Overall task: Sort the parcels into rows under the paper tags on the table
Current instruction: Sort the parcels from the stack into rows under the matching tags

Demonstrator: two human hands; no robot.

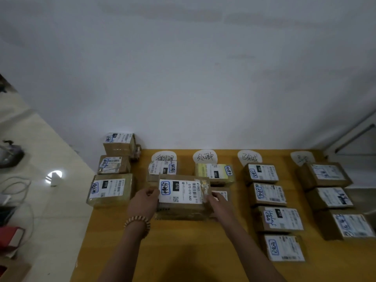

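Left hand (144,202) and right hand (220,204) grip the parcel (183,192), long axis crosswise.

Wall (183,68): plain white.
Floor (50,139): pale glossy tile, left, with glare.
Cables (16,186): pale loops on floor, left edge.
Red thing (10,235): lower left, perhaps a box.
Frame (354,137): white, far right.

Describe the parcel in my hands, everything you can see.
The held parcel is a brown cardboard box, glossy with clear tape. A white shipping label covers its top: black 070 block, barcode, QR code, blue-framed handwritten sticker at the left. The left hand grips its left end, the right hand its right end, over the table. Whether it rests there is unclear.
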